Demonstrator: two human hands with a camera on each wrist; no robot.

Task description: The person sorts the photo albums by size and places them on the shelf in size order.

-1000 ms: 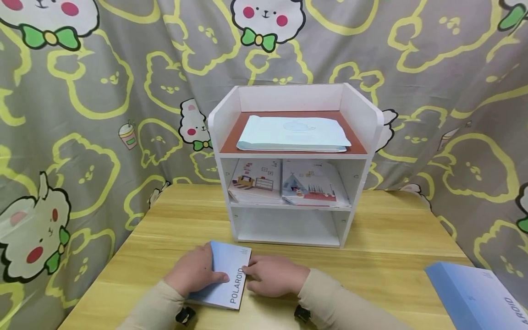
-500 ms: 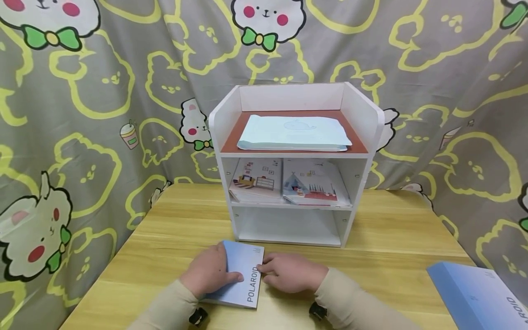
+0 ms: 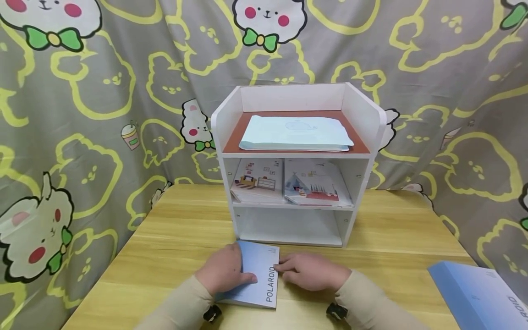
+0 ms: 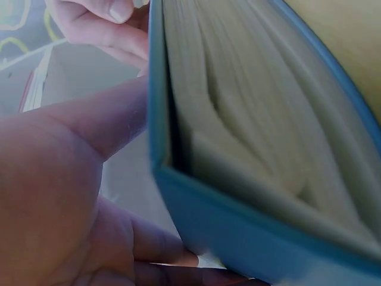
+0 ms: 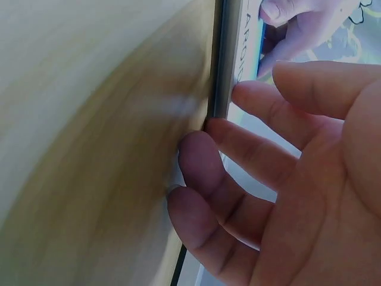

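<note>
A blue-to-white hardcover book [image 3: 260, 279] lettered POLAROID lies on the table in front of the shelf unit. My left hand [image 3: 222, 270] grips its left side in the head view, thumb across the cover and fingers at the spine. The left wrist view shows the book's page edges [image 4: 256, 119] and its thick cover, with the left fingers [image 4: 158, 241] against the spine. My right hand [image 3: 311, 271] is at the opposite edge. Its index and middle fingertips touch that edge in the right wrist view, while the other fingers [image 5: 202, 158] bend near the tabletop.
Just behind the book stands a white shelf unit [image 3: 218, 133]. A pale blue packet [image 3: 294, 130] lies on top, with picture booklets [image 3: 257, 181] on the middle shelf. A thick blue block [image 3: 480, 293] with matching lettering sits at the table's right. Patterned curtains [image 3: 136, 68] surround the table.
Both hands and the book have slid to the right along the table, bringing the book in front of the shelf's lower left corner. The grip looks the same.
</note>
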